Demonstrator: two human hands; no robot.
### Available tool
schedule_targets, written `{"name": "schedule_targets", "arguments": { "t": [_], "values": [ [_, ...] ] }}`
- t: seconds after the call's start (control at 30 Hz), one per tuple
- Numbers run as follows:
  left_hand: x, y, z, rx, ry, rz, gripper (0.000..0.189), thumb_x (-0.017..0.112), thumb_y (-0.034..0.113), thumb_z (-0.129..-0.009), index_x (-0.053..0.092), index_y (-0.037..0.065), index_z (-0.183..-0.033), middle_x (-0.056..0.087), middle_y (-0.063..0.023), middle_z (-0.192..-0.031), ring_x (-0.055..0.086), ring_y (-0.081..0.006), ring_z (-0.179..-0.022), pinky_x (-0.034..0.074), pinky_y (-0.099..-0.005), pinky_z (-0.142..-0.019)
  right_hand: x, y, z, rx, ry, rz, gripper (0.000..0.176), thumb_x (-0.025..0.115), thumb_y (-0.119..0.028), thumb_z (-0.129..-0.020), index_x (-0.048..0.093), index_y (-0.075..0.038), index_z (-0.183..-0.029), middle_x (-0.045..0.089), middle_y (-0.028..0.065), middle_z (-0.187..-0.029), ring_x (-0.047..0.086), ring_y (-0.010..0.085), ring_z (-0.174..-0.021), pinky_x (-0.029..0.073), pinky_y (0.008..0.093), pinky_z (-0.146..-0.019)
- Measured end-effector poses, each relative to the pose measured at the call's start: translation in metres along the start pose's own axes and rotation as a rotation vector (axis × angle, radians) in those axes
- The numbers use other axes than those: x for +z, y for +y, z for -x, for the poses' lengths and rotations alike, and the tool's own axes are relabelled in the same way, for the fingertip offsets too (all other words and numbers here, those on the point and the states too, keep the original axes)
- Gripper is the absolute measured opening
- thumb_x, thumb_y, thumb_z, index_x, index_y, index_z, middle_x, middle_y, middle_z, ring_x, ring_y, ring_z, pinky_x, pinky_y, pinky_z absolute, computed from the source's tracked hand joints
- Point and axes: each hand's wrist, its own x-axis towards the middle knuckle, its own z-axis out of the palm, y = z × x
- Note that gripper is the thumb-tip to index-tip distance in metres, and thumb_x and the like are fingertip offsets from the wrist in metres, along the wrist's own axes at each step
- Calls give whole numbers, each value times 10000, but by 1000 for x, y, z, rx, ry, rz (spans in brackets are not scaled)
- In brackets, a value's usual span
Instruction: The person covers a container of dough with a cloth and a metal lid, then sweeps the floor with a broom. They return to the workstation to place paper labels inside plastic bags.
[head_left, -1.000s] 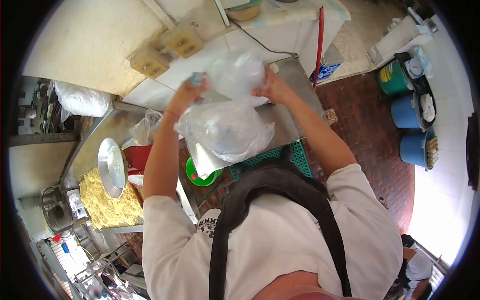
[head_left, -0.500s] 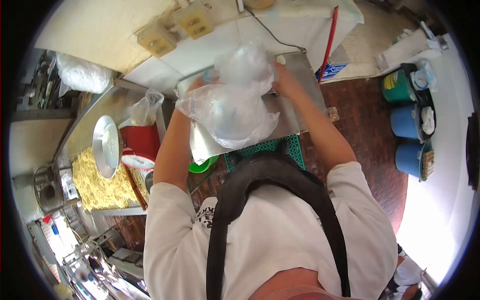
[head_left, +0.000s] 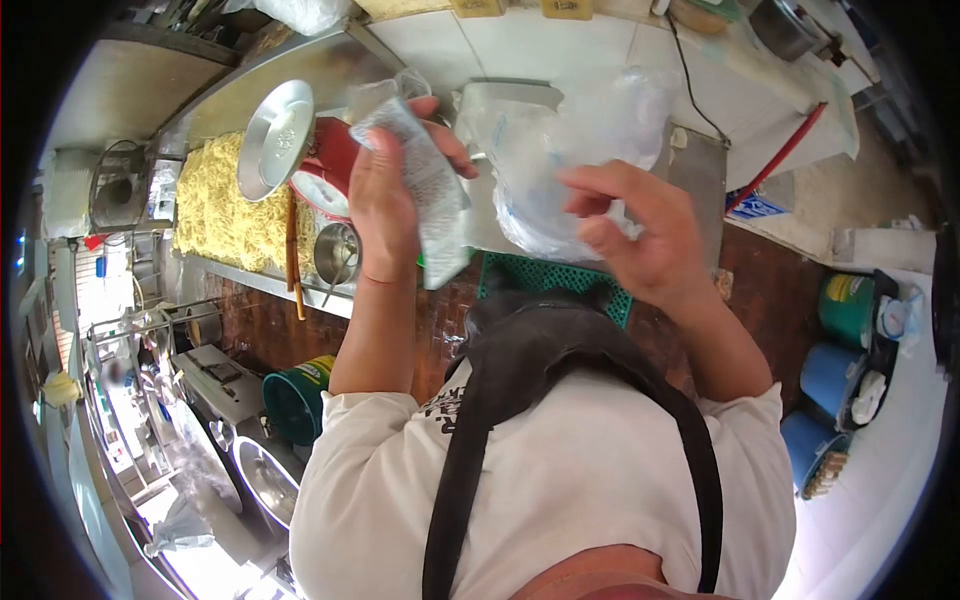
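Steel counter (head_left: 700, 180), two blue buckets (head_left: 827, 374), left hand (head_left: 385, 195) gripping one printed packet (head_left: 432, 195), right hand (head_left: 650, 235) loosely curled, empty.

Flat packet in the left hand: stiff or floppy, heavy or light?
The flat packet seems moderately stiff, extending past the left hand without obvious drooping. Probably light for its size, since it looks thin and one hand holds it up.

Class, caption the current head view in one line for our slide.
Left hand holds a flat packet; right hand hovers by plastic bags.
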Motion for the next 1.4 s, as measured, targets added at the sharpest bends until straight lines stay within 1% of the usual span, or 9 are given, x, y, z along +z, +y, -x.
{"name": "schedule_targets", "arguments": {
  "t": [0.23,0.37,0.43,0.47,0.6,0.83,1.13,1.23,1.4],
  "values": [
    [-4,-20,23,-42,14,99,638,374,523,-1069,431,-39,-1365,636,-102,-929,630,-213,-802,530,-330,-739,77,-21,0,332,4,119,690,838,-292,-796,497,-92,-1362,642,88,-949,615,243,-788,527,363,-731],
    [-31,-22,27,-178,3,347,555,462,393,-1063,379,-26,-1418,617,-84,-999,620,-204,-896,521,-350,-809,106,-8,11,578,33,-81,554,778,-113,-835,529,-78,-1330,654,96,-864,635,214,-722,524,329,-685],
    [-45,-22,29,-254,17,291,537,534,301,-1039,370,-23,-1435,617,-79,-996,619,-198,-929,518,-349,-840,115,-9,13,586,123,-141,460,725,-41,-880,550,-61,-1304,663,77,-822,641,150,-721,519,292,-666],
    [-56,-21,31,-308,-51,361,559,624,138,-960,386,-12,-1443,618,-66,-1008,618,-186,-984,512,-340,-892,119,-11,13,601,170,-192,438,716,-39,-891,556,-58,-1298,667,71,-827,640,135,-731,519,285,-668],
    [-84,-22,33,-503,-163,351,521,686,29,-885,488,-1,-1365,630,-60,-1069,629,-181,-1012,523,-331,-911,131,-16,14,632,277,-245,341,679,-35,-930,590,-43,-1259,676,51,-852,629,97,-762,508,250,-674],
    [-85,-27,44,-545,-344,-12,423,750,0,-822,556,19,-1197,633,-77,-1115,645,-186,-993,540,-333,-881,118,-13,25,534,311,-127,276,665,-46,-947,636,-43,-1221,657,21,-884,604,74,-803,495,228,-729],
    [-29,-34,46,-563,-54,234,731,779,6,-793,391,13,-1412,615,-148,-1169,637,-240,-1071,550,-365,-899,76,-10,45,504,175,-138,323,681,-32,-912,644,-80,-1230,635,25,-889,603,96,-756,512,256,-710],
    [-8,-25,54,-527,-202,364,824,770,18,-807,312,23,-1492,617,-176,-1219,628,-253,-1112,536,-383,-941,69,-5,48,540,207,-154,321,696,-47,-913,647,-68,-1229,651,32,-874,617,104,-757,516,261,-705],
    [-2,-30,62,-509,-121,257,732,772,24,-815,409,20,-1451,646,-160,-1184,642,-248,-1085,526,-385,-956,70,4,44,561,207,-97,259,729,-92,-909,694,-18,-1154,722,83,-919,655,128,-775,524,265,-719]
  ]
}}
